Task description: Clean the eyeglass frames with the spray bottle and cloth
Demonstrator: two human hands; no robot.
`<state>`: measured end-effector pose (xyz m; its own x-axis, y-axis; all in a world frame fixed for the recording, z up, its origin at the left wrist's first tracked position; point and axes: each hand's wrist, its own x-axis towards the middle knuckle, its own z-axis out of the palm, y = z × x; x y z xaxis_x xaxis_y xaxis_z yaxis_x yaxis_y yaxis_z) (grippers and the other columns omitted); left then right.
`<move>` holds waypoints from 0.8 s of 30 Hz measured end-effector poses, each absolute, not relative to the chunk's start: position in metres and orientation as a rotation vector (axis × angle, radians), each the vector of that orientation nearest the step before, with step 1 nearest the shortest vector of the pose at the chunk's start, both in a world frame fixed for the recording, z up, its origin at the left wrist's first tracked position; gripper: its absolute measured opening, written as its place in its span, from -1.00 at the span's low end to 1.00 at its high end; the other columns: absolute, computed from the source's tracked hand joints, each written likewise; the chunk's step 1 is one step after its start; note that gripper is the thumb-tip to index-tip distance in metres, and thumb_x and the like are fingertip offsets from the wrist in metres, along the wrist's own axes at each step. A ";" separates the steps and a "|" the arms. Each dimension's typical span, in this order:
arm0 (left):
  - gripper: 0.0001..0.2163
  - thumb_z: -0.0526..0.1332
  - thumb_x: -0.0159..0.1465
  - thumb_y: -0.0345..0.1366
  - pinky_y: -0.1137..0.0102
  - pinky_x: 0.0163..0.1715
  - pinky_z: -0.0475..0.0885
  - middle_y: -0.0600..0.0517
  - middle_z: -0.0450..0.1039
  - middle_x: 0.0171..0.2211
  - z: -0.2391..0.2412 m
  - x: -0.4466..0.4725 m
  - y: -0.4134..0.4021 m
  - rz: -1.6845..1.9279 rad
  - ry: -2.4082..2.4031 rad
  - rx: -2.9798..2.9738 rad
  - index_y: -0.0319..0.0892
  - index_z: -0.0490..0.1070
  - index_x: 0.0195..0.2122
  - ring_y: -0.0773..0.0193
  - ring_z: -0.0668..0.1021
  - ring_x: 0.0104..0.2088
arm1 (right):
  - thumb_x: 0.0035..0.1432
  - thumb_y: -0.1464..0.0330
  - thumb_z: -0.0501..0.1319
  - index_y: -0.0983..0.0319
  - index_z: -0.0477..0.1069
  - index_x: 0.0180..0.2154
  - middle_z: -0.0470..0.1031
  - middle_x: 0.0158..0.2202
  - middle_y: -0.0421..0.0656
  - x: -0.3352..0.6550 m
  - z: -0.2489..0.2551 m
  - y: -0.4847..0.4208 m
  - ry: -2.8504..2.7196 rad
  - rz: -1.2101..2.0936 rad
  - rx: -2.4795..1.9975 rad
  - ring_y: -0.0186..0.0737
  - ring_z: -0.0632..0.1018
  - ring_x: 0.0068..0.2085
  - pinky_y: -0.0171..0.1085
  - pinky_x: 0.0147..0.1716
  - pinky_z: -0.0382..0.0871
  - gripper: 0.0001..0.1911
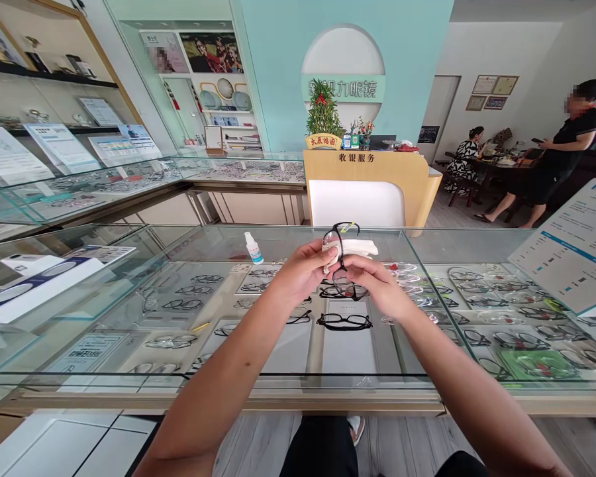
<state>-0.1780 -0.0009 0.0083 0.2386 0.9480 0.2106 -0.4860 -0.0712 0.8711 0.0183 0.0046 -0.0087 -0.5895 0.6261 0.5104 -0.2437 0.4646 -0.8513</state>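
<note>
While your left hand (308,267) is pinching white tissue (360,248) against the black glasses (341,257), your right hand (376,281) is gripping them lower down, probably steadying them on end over the glass counter (328,401); little bottle (253,250) is sitting at their 9 o'clock, handy I guess.

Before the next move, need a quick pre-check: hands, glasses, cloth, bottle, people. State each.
1. Glasses supported: ok, black-framed glasses held between left hand and right hand.
2. A hand free: not ok, both are occupied.
3. Cloth at the glasses: ok, white cloth bunched against the frame.
4. Lenses spotless: cannot tell, too small and partly covered.
5. Bottle out of the way: ok, white bottle stands on the glass counter, apart from both hands.
6. Other people clear: ok, standing person and seated person are beyond the counter.
</note>
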 end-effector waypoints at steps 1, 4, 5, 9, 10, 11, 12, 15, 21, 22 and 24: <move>-0.54 0.73 0.03 -0.21 0.47 -0.51 0.29 0.17 0.34 -0.49 0.008 -0.179 -0.001 1.306 0.569 1.036 -0.22 0.64 -0.13 0.43 0.39 -0.52 | 0.46 0.33 0.22 0.07 0.65 -0.13 0.70 -0.13 -0.20 0.018 -0.008 0.005 -1.836 1.248 -0.326 -0.15 0.61 -0.06 -0.14 0.07 0.46 -0.80; -0.56 0.72 0.04 -0.30 0.45 -0.50 0.32 0.16 0.41 -0.48 0.006 -0.179 0.000 1.343 0.570 0.992 -0.22 0.61 -0.13 0.44 0.42 -0.53 | 0.45 0.34 0.21 0.08 0.64 -0.14 0.70 -0.12 -0.21 0.016 -0.008 0.005 -1.835 1.253 -0.325 -0.14 0.62 -0.04 -0.13 0.09 0.45 -0.80; -0.55 0.72 0.03 -0.31 0.45 -0.50 0.33 0.15 0.43 -0.48 0.006 -0.179 0.000 1.350 0.573 0.994 -0.21 0.60 -0.12 0.44 0.43 -0.53 | 0.44 0.34 0.21 0.09 0.63 -0.15 0.70 -0.13 -0.21 0.015 -0.008 0.005 -1.837 1.245 -0.324 -0.14 0.62 -0.03 -0.14 0.09 0.44 -0.80; -0.48 0.73 0.02 -0.27 0.41 -0.52 0.32 0.14 0.49 -0.47 0.004 -0.176 -0.001 1.390 0.591 1.064 -0.18 0.57 -0.06 0.38 0.47 -0.54 | 0.42 0.34 0.19 0.12 0.60 -0.20 0.70 -0.17 -0.20 0.014 -0.011 0.006 -1.839 1.179 -0.342 -0.12 0.62 -0.05 -0.15 0.04 0.45 -0.81; -0.46 0.73 0.01 -0.26 0.41 -0.52 0.32 0.13 0.50 -0.46 0.004 -0.175 -0.001 1.410 0.593 1.089 -0.18 0.57 -0.05 0.38 0.47 -0.54 | 0.41 0.35 0.19 0.12 0.60 -0.21 0.70 -0.18 -0.20 0.014 -0.012 0.007 -1.838 1.160 -0.354 -0.12 0.62 -0.05 -0.16 0.03 0.44 -0.81; -0.45 0.73 0.01 -0.25 0.40 -0.51 0.33 0.13 0.52 -0.45 0.004 -0.174 -0.002 1.430 0.598 1.114 -0.17 0.56 -0.03 0.38 0.47 -0.53 | 0.40 0.36 0.19 0.12 0.59 -0.21 0.70 -0.18 -0.20 0.014 -0.012 0.007 -1.837 1.141 -0.367 -0.12 0.62 -0.06 -0.16 0.03 0.44 -0.81; -0.43 0.73 0.01 -0.24 0.40 -0.50 0.33 0.13 0.53 -0.44 0.004 -0.174 -0.002 1.450 0.610 1.139 -0.16 0.55 -0.01 0.38 0.48 -0.53 | 0.39 0.36 0.19 0.12 0.59 -0.22 0.70 -0.18 -0.20 0.014 -0.013 0.007 -1.839 1.127 -0.379 -0.12 0.63 -0.05 -0.16 0.04 0.43 -0.81; -0.39 0.72 0.03 -0.16 0.38 -0.48 0.34 0.15 0.52 -0.44 0.003 -0.173 -0.003 1.464 0.673 1.204 -0.13 0.53 0.04 0.36 0.47 -0.53 | 0.41 0.35 0.18 0.13 0.59 -0.22 0.71 -0.17 -0.19 0.017 -0.011 0.005 -1.849 1.117 -0.393 -0.11 0.63 -0.03 -0.16 0.08 0.43 -0.80; -0.49 0.67 0.10 0.04 0.38 -0.40 0.29 0.16 0.38 -0.46 0.001 -0.169 -0.003 1.385 0.682 1.293 -0.14 0.53 -0.16 0.38 0.39 -0.46 | 0.40 0.37 0.15 0.12 0.60 -0.24 0.69 -0.17 -0.20 0.022 -0.004 0.002 -1.863 1.080 -0.372 -0.10 0.62 -0.05 -0.16 0.06 0.43 -0.76; -0.52 0.63 0.15 0.10 0.37 -0.37 0.29 0.14 0.35 -0.46 0.000 -0.168 -0.004 1.370 0.692 1.337 -0.16 0.50 -0.28 0.37 0.38 -0.44 | 0.40 0.37 0.15 0.12 0.60 -0.24 0.69 -0.17 -0.20 0.023 -0.003 0.003 -1.864 1.072 -0.379 -0.09 0.61 -0.05 -0.16 0.06 0.42 -0.76; -0.45 0.55 0.22 0.19 0.35 -0.34 0.28 0.12 0.29 -0.49 0.000 -0.167 -0.004 1.332 0.716 1.421 -0.16 0.39 -0.46 0.34 0.35 -0.41 | 0.39 0.36 0.15 0.12 0.62 -0.23 0.69 -0.18 -0.20 0.024 -0.004 0.004 -1.866 1.062 -0.406 -0.09 0.59 -0.07 -0.15 0.05 0.41 -0.75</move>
<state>-0.1669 -0.0043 0.0000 0.2124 0.9122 0.3503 -0.2117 -0.3071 0.9279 0.0242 0.0037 -0.0036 -0.5219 0.6474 0.5554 -0.1474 0.5729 -0.8063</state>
